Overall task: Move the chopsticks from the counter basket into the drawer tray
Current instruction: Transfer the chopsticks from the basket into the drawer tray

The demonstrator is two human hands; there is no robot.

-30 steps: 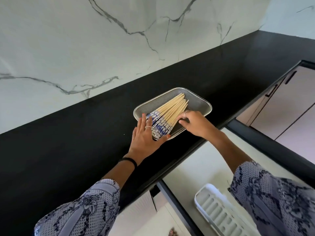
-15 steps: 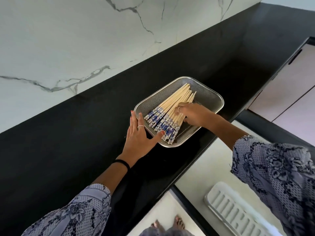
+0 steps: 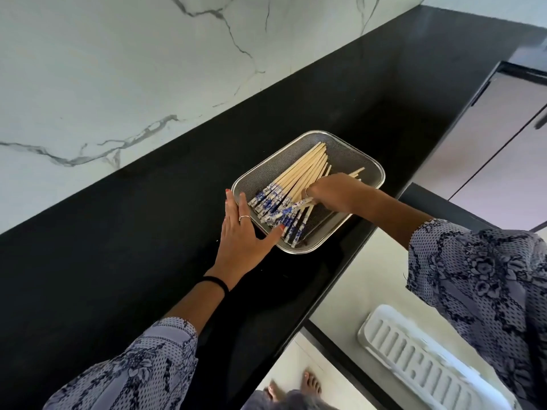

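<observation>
A metal mesh basket [image 3: 359,156] sits on the black counter near its front edge. Inside lie several wooden chopsticks [image 3: 299,176] with blue-and-white patterned ends, fanned out. My left hand [image 3: 242,238] lies flat against the basket's left rim, fingers spread, thumb touching the patterned ends. My right hand [image 3: 334,190] reaches into the basket from the right, its fingers closed over a few chopsticks in the middle of the bundle. Below the counter the white ribbed drawer tray [image 3: 420,362] lies in the open drawer.
A marble wall [image 3: 118,69] backs the black counter [image 3: 118,247]. Cabinet fronts [image 3: 503,137] stand at the right. The open drawer's pale floor [image 3: 364,279] shows under my right arm. Bare feet [image 3: 296,389] are visible at the bottom.
My right hand has moved deeper into the basket and closed over some chopsticks, which are spread wider. My left hand stays at the basket's rim. The camera has tilted down.
</observation>
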